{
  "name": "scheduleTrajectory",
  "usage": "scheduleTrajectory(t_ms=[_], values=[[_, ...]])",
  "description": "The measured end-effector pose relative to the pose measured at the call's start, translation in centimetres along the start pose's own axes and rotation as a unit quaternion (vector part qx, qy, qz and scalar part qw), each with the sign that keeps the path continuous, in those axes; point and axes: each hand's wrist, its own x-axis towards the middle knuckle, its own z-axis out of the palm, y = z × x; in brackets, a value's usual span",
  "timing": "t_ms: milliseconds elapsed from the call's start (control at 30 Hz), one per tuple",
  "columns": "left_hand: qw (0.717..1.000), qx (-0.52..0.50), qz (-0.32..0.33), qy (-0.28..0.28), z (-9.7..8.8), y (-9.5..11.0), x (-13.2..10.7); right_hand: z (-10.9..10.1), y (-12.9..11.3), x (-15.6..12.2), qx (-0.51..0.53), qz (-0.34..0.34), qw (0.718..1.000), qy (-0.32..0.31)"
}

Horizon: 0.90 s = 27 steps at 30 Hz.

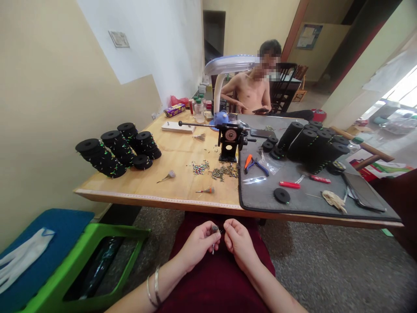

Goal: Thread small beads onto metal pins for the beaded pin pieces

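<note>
Over my lap, just below the table edge, both hands are close together. My left hand [204,239] pinches a small grey-tipped bundle [215,228] between thumb and fingers, and a pale end sticks out underneath. A short gap away, my right hand [237,240] has thumb and forefinger pressed together; what they hold, if anything, is too small to make out. On the wood ahead lie an orange-tipped fan-shaped bundle [206,190], a pale fan-shaped bundle [170,175], a pile of coloured beads [200,168] and a heap of small metal bits [224,172].
Stacked black foam spools [110,152] stand left, with more spools [304,141] at right. A black hand-crank winder [230,141] stands mid-table before a lamp [228,65]. The grey mat [306,204] bears pliers [257,165] and scissors [254,180]. Another person [250,89] sits behind.
</note>
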Motion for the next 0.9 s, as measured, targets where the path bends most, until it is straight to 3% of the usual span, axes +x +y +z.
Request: scheduleTrajectory(t_ms=[300, 433, 700, 900], values=[[0.999, -0.033, -0.001, 0.013, 0.1, 0.4, 0.0, 0.3, -0.6, -0.4, -0.023, -0.02, 1.0, -0.003], [0.999, 0.007, 0.015, 0.032, 0.1, 0.3, 0.1, 0.5, -0.9, -0.6, -0.033, -0.022, 0.999, -0.02], [0.997, 0.028, 0.038, 0.067, -0.3, 0.3, 0.1, 0.3, -1.0, -0.5, -0.019, 0.022, 0.997, -0.072], [0.997, -0.014, 0.036, 0.062, -0.5, 0.5, 0.2, 0.1, -0.7, -0.4, -0.147, -0.012, 0.985, -0.087]])
